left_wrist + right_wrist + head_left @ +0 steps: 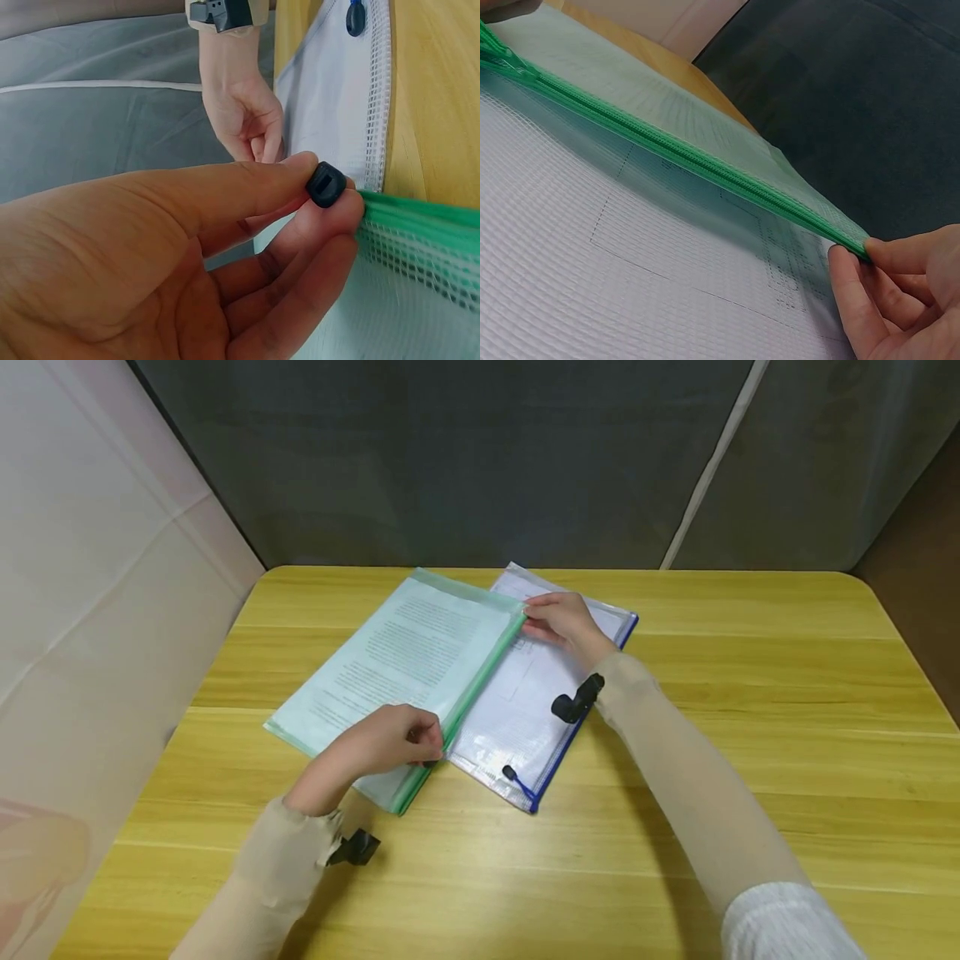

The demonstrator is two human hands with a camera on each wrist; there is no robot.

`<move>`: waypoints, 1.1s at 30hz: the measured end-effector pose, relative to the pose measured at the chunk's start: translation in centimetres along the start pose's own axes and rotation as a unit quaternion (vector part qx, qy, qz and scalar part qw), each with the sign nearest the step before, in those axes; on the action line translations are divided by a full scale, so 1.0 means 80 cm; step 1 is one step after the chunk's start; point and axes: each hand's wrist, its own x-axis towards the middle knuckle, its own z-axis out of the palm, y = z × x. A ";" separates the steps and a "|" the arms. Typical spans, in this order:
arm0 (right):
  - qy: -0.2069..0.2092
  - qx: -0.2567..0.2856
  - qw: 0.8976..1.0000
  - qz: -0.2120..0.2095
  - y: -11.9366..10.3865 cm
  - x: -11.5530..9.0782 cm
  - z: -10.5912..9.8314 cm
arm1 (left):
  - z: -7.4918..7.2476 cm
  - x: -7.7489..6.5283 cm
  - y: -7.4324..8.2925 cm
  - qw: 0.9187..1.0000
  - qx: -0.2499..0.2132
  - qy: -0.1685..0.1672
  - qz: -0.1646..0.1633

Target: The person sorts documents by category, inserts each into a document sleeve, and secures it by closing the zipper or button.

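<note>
A green mesh zip pouch [397, 643] with a printed sheet inside lies slanted, partly over a clear zip pouch [517, 710] with a blue edge. My left hand [390, 739] pinches the black zipper pull [326, 184] between thumb and index finger, near the green pouch's front end. At the far end of the green zipper [705, 165], my right hand [562, 620] pinches the pouch's corner, which is lifted a little. The green slider [517, 67] shows beside the left hand in the right wrist view. Between slider and corner the zipper's teeth look joined.
The pouches lie on a wooden table [750, 710]. A dark grey curtain [450, 460] hangs behind its far edge, and a pale wall covering [97, 568] stands on the left. The blue-edged pouch's own zipper pull [510, 772] rests on its near end.
</note>
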 end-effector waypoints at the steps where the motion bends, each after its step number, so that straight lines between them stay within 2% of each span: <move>1: 0.000 0.001 1.000 0.000 0.000 0.000 -0.001 | 0.000 -0.003 0.000 1.000 0.002 -0.001 -0.002; 11: -0.001 0.011 1.000 0.004 -0.003 0.002 -0.006 | 0.004 -0.026 -0.005 1.000 -0.009 -0.013 0.003; 15: 0.003 0.008 1.000 0.003 -0.004 0.000 -0.008 | 0.007 -0.036 -0.009 1.000 -0.019 -0.016 0.016; 22: 0.008 0.004 1.000 0.001 -0.005 0.000 -0.012 | 0.009 -0.052 -0.013 0.997 -0.035 -0.044 0.045; 33: 0.015 -0.002 1.000 0.002 -0.005 0.003 -0.016 | 0.003 -0.083 -0.019 0.992 -0.057 -0.097 0.053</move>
